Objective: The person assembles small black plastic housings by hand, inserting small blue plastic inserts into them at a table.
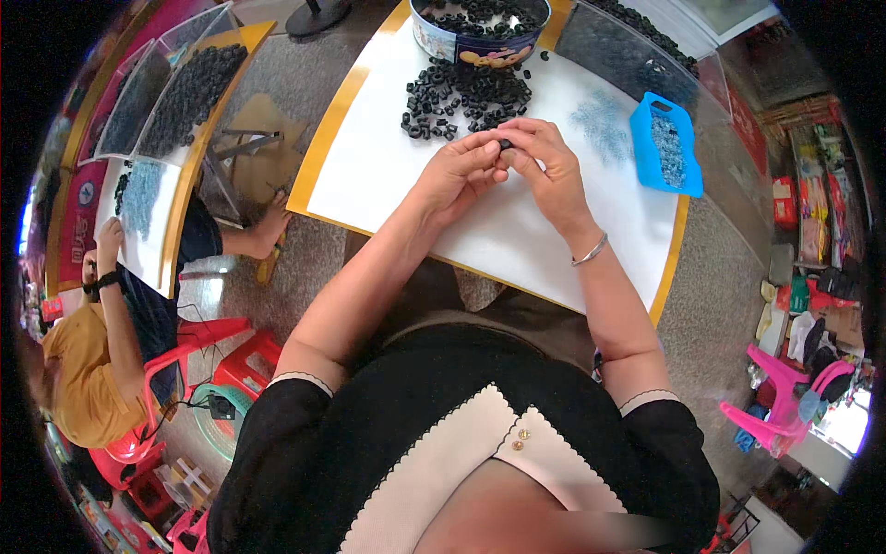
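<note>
1. Right now, the small black piece is up in the fingertips, over the white table.
2. The left hand has its thumb and first finger pinched at the piece. Its other fingers curl in below.
3. The right hand comes from the other side, and its thumb and first finger pinch the piece too. The fingers hide most of it, so I can't tell if anything is inside it.
4. The heap of black pieces lies just past the hands. Behind it is a round tin with more black pieces inside.
5. To the right, little clear bits are spread on the table. Next to them, a blue tray holds a lot more of the bits.
6. The step in hand looks like close finger work on one piece, with both hands helping. I can't see if that step is done.
7. I think the next move calls for a soft, steady pinch. One hand should hold the piece still while the other turns or presses it. It's tiny and looks smooth, so it could slip out and get lost in the heap.
</note>
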Demonstrator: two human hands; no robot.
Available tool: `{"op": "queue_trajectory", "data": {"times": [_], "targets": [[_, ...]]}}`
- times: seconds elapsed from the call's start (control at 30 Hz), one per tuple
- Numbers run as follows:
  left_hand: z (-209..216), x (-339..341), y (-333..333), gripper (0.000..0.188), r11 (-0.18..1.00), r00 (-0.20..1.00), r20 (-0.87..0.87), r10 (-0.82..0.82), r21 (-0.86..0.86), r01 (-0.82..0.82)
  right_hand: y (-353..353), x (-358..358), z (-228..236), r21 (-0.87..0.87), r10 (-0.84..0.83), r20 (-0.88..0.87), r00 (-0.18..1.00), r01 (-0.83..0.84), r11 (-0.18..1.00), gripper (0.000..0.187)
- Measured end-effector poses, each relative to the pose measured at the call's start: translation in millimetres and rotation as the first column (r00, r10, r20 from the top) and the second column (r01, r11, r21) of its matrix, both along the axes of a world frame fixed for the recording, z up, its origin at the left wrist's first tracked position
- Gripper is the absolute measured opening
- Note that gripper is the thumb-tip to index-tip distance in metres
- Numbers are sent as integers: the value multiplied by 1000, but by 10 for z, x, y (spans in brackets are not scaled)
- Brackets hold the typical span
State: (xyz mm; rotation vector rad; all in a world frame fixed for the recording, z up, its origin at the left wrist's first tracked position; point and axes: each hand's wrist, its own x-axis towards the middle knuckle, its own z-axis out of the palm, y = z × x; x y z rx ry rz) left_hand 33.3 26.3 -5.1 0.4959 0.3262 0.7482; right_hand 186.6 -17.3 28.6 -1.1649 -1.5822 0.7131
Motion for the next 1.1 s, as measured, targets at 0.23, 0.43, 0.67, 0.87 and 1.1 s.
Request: {"op": "queue_trajectory", "data": {"times": [0.23, 0.43, 0.67, 0.87, 1.1], "targets": [[12, 24, 10, 23, 1000, 999, -30, 14, -7, -14, 13, 40, 41, 190, -86, 284, 955, 32, 981, 23], [-48, 9, 40, 22, 1000, 1000, 3, -27, -3, 27, 22, 40, -14, 19, -26, 5, 1000, 26, 999, 22], [13, 33, 8, 22, 998, 997, -50, 58, 34, -56, 8, 15, 32, -73, -20, -246, 969, 2, 997, 15], [34, 43, 2, 26, 990, 986, -108, 131, 64, -124, 16, 53, -23, -156, -87, -254, 963, 48, 987, 12], [-12, 38, 22, 23, 979, 979, -110, 173, 126, -159, 18, 79, 0, -168, -65, -222, 973, 28, 985, 12]]}}
